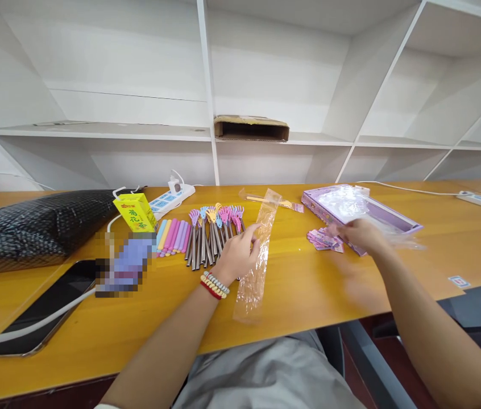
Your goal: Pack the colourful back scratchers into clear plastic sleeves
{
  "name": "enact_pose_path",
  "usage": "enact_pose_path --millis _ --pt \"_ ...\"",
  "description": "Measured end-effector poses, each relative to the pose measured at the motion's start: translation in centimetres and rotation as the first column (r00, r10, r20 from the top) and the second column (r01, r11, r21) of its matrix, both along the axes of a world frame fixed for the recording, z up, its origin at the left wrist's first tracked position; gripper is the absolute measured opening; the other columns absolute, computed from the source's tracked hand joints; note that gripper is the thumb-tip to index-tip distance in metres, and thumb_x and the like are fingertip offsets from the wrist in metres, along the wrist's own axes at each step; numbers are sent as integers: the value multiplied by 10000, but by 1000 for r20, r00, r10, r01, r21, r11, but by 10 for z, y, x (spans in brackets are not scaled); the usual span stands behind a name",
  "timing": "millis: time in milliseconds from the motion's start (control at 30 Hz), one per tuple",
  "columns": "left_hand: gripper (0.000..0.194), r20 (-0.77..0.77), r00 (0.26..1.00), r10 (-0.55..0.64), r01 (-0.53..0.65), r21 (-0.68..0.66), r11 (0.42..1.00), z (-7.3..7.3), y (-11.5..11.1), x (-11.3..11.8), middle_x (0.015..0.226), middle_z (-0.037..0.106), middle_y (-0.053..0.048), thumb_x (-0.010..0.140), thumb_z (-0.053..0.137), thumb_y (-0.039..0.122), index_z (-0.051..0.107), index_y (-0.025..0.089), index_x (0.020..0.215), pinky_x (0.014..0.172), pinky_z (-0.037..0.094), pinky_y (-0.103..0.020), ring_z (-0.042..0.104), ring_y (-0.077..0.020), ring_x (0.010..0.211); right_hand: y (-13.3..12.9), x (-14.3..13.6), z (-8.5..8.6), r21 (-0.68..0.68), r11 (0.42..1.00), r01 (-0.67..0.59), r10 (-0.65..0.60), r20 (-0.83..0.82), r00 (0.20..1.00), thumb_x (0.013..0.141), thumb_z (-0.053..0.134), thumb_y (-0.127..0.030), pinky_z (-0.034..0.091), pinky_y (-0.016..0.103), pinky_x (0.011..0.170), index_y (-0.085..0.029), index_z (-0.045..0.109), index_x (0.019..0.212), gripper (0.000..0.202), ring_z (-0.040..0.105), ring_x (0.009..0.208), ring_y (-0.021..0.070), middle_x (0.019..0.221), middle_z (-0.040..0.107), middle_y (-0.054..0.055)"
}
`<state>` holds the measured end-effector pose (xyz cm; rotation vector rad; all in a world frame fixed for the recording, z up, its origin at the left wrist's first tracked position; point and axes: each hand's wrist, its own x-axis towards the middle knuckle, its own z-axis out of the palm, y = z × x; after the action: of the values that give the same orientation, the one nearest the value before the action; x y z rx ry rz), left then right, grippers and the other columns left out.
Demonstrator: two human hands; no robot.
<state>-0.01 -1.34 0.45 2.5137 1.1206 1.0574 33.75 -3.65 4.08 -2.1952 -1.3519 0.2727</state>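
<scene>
My left hand, with beaded bracelets at the wrist, is closed on a long clear plastic bag that hangs down over the table. My right hand pinches a small pink card, slightly blurred, above a pile of pink printed cards. Behind it lies a purple box with clear plastic bags in it. Left of my left hand are metal rods with coloured hand-shaped ends and a row of pastel tubes. One yellow piece in a clear wrapper lies behind the bag.
A yellow drink carton, a power strip, a black phone with a white cable and a black wrapped bundle occupy the left. White shelves holding a cardboard box rise behind the table.
</scene>
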Motion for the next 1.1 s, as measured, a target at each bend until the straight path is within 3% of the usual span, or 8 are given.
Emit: enact_pose_path --millis 67,200,333,467,733,900,1000,1100 --pt "388 -1 1000 -3 3 -7 1000 -1 -1 2 799 628 -7 867 408 223 413 186 1254 641 433 -268 579 -141 656 -8 -9 -18 -169 985 37 -10 156 988 734 547 -380 366 296 518 -150 595 591 275 570 560 215 533 572 87" --pt "358 35 999 -22 24 -41 999 -2 -3 4 833 630 -22 878 405 240 454 190 1228 669 444 -276 575 -140 670 -26 -60 -42 2 985 -170 165 225 960 801 476 -390 415 313 627 -147 623 929 312 617 720 232 757 661 107" --pt "340 128 991 -23 35 -86 996 -4 -1 5 857 629 -34 885 404 258 478 176 1207 729 457 -288 587 -151 754 -44 -118 -62 182 822 -539 522 137 842 850 447 -384 449 304 660 -182 575 1032 301 602 705 181 804 648 61" --pt "342 141 990 -24 35 -76 997 -5 1 4 935 639 -52 892 403 283 489 172 1204 779 466 -307 599 -162 828 -55 -139 -70 395 703 -591 557 210 803 850 474 -324 456 332 770 -187 570 960 200 576 824 188 856 619 73" --pt "436 30 969 -246 246 -12 969 2 -12 7 1248 553 -76 911 369 307 372 189 1331 947 430 -329 547 -169 1094 -61 -161 -48 366 796 -482 486 89 870 685 654 -442 446 452 884 -211 232 1386 850 484 1118 291 1320 406 148" --pt "512 -50 938 -343 346 81 935 4 -17 8 1345 468 -94 905 380 314 271 184 1389 1018 374 -355 449 -183 1222 -17 -158 -34 344 740 -578 572 131 810 721 502 -142 474 366 804 -212 320 1367 675 569 914 203 1094 542 102" --pt "588 -60 949 -309 314 82 946 4 -15 7 1387 413 -111 903 382 332 158 174 1423 1042 346 -380 394 -194 1269 16 -126 -6 314 773 -552 543 125 831 698 520 -121 457 341 783 -158 474 1253 558 559 871 190 977 585 89" --pt "595 -63 967 -247 249 29 968 4 -12 4 1339 469 -110 904 378 346 138 178 1422 1008 379 -391 458 -203 1214 38 -68 48 432 843 -321 326 64 943 725 582 -218 441 326 708 -164 484 1234 521 532 766 161 927 584 77"
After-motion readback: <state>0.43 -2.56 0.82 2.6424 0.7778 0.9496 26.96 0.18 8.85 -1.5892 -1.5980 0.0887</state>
